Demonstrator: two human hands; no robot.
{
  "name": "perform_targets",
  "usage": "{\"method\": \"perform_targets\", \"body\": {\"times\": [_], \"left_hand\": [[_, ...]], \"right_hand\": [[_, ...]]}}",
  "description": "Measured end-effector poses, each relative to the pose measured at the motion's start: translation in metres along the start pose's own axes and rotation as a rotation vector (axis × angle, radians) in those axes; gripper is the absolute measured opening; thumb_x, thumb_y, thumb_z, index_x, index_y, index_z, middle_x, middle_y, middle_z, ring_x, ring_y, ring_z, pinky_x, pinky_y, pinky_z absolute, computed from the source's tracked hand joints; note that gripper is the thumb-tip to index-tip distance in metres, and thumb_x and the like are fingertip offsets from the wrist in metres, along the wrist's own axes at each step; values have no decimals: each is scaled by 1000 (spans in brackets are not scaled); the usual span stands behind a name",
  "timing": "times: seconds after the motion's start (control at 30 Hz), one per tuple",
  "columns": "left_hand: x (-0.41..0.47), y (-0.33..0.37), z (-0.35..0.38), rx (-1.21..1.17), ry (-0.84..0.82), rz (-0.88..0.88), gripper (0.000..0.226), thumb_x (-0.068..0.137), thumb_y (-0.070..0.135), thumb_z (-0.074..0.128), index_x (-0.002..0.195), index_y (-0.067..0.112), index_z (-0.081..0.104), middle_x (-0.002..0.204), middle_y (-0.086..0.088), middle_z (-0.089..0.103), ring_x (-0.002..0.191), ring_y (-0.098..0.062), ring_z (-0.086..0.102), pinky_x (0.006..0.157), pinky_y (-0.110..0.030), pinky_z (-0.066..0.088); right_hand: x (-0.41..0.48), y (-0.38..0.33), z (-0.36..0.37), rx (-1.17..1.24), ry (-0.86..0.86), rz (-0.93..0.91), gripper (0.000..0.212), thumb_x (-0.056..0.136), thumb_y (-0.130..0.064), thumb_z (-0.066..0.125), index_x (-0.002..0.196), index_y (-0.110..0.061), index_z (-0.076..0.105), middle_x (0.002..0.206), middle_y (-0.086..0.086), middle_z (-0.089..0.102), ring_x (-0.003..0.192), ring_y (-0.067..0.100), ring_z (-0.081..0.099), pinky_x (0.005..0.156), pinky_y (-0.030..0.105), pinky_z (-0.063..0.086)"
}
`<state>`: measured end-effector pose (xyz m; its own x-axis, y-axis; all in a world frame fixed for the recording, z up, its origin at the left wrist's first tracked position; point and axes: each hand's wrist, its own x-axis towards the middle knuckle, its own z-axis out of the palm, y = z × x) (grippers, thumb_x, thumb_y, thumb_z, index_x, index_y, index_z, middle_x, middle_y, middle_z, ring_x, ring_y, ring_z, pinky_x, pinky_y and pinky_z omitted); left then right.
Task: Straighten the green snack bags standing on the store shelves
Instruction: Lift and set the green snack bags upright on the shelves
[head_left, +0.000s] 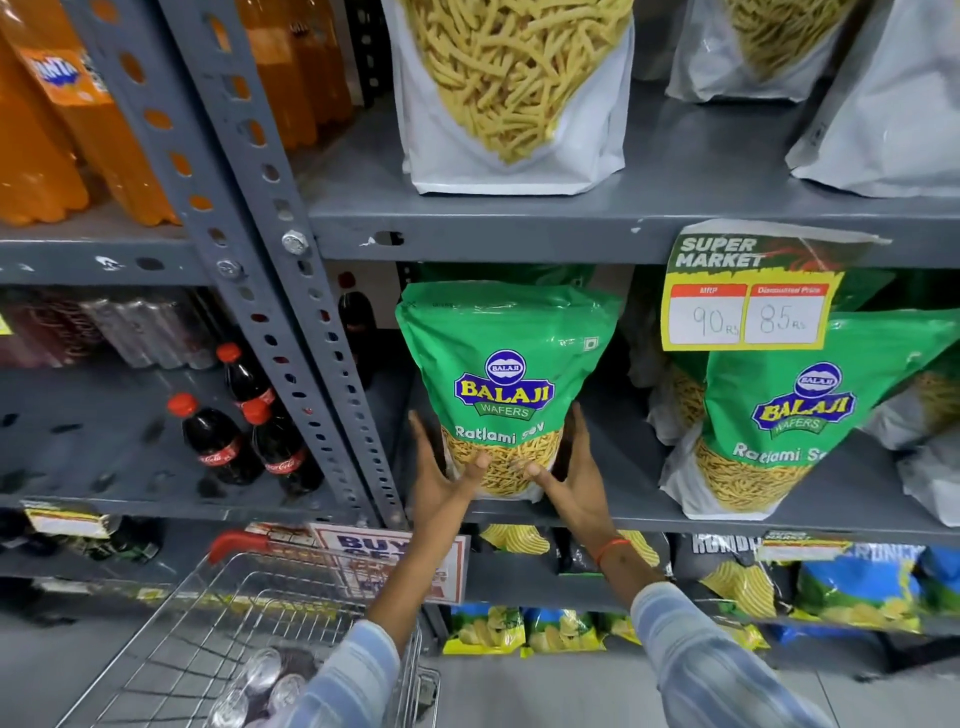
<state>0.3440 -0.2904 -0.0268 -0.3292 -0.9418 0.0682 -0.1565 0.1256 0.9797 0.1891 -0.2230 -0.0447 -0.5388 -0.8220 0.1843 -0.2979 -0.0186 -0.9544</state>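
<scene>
A green Balaji snack bag (506, 353) stands upright at the left end of the middle grey shelf (639, 512). My left hand (441, 470) presses its lower left side and my right hand (569, 470) its lower right side, thumbs on the front, so the bag is gripped between both. A second green Balaji bag (779, 415) stands further right on the same shelf, leaning to the left. More green bags show behind them, partly hidden by the yellow price sign (748, 296).
White sev pouches (514, 98) stand on the shelf above. Cola bottles (244, 441) and orange soda bottles (62, 119) fill the left bay beyond the perforated upright (291, 312). A wire shopping cart (249, 634) is at lower left. Chip packets (524, 629) line the lower shelves.
</scene>
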Motion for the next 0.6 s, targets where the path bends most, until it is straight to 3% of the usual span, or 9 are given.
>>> {"method": "perform_targets", "body": {"times": [0.07, 0.13, 0.23, 0.3, 0.43, 0.5, 0.6], "left_hand": [[-10, 4, 11, 125, 117, 159, 114, 66, 83, 46, 149, 30, -13, 160, 11, -8, 148, -12, 1, 119, -33, 11], [-21, 10, 26, 328, 238, 293, 98, 81, 75, 33, 148, 22, -16, 159, 8, -18, 149, -13, -3, 120, -26, -3], [-33, 24, 54, 463, 304, 435, 80, 93, 59, 23, 149, 15, -14, 159, -1, -17, 149, -22, -1, 122, -32, -3], [-39, 32, 73, 468, 281, 525, 73, 97, 52, 23, 149, 14, -11, 159, -1, -11, 149, -21, 0, 122, -35, 3], [-51, 51, 122, 333, 156, 591, 66, 98, 46, 26, 150, 25, -8, 160, 5, -5, 149, -16, 5, 121, -36, 13], [-57, 61, 152, 262, 93, 522, 66, 97, 47, 27, 151, 24, -5, 160, 12, -5, 149, -11, 5, 120, -41, 16], [-63, 67, 196, 223, 68, 429, 72, 95, 54, 24, 151, 15, 1, 161, 4, 1, 148, -8, 3, 122, -42, 10]], "right_hand": [[-3, -5, -5, 14, 57, -69, 106, 72, -78, 56, 154, -24, 17, 146, -36, 29, 135, -16, 33, 102, 1, 31], [-7, -13, -12, 40, 91, -122, 90, 83, -72, 48, 153, -24, 21, 155, -25, 28, 144, -5, 27, 113, 12, 29], [-13, -30, -26, 67, 170, -190, 73, 93, -62, 42, 150, -17, 30, 156, -6, 36, 145, 7, 32, 119, 36, 30], [-19, -40, -42, 69, 215, -277, 68, 97, -58, 36, 147, -12, 34, 153, 2, 38, 143, 17, 35, 117, 43, 32], [-35, -41, -92, 34, 252, -465, 59, 102, -48, 32, 141, -4, 39, 150, 12, 40, 142, 28, 37, 114, 47, 34], [-38, -36, -124, -13, 278, -528, 53, 102, -46, 33, 139, -9, 42, 150, 12, 40, 142, 28, 36, 114, 40, 31], [-38, -23, -169, -94, 345, -571, 45, 103, -42, 35, 140, -18, 41, 152, 5, 36, 143, 25, 34, 115, 34, 27]]}}
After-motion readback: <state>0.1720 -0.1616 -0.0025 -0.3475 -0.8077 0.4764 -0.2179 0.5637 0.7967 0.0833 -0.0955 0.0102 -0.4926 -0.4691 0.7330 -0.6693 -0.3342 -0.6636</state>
